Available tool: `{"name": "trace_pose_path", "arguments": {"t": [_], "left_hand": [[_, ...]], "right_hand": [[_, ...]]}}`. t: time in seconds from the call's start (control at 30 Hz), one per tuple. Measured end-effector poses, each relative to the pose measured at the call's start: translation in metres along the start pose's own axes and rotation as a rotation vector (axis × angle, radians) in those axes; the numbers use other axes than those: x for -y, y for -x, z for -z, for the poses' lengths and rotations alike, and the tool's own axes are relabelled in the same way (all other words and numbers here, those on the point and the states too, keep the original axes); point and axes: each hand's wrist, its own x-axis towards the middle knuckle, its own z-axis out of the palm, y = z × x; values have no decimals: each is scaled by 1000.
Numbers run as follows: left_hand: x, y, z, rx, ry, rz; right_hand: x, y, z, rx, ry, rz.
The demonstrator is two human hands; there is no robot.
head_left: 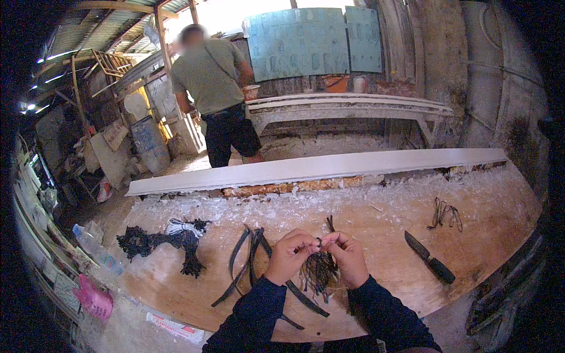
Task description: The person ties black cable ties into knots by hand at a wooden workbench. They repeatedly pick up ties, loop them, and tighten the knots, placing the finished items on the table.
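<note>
My left hand (pixel 288 257) and my right hand (pixel 349 259) meet over the near middle of a wooden tabletop (pixel 382 235). Thumb and fingers of both are pinched at the top of a bundle of thin dark cords (pixel 318 276), whose loose ends hang below. Several flat black strips (pixel 237 262) lie beside and partly under my left hand and forearm. To the right of my right hand rests a knife (pixel 428 256) with a black handle. Farther right is a small tangle of dark string (pixel 445 215). At left lie knotted black cord bundles (pixel 168 240), one with white cord (pixel 182 227).
A long white moulding (pixel 318 169) runs along the table's far edge, with white crumbs before it. Beyond it a person (pixel 215 88) stands facing away near a white-coated bench (pixel 347 106). A plastic bottle (pixel 97 250) and pink bag (pixel 94 297) are at left.
</note>
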Motion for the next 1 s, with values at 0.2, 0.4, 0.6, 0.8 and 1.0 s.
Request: {"name": "trace_pose_path", "arguments": {"t": [0.2, 0.4, 0.6, 0.8, 1.0], "left_hand": [[0, 1, 0, 28, -179, -209], [5, 2, -6, 2, -104, -95], [11, 3, -10, -63, 33, -37], [14, 5, -11, -132, 184, 87], [1, 5, -7, -146, 66, 6]], "right_hand": [[-5, -2, 7, 89, -205, -152], [-3, -1, 5, 37, -185, -121], [-3, 1, -2, -5, 85, 38], [-5, 2, -2, -20, 315, 284], [-1, 0, 1, -34, 464, 399]]}}
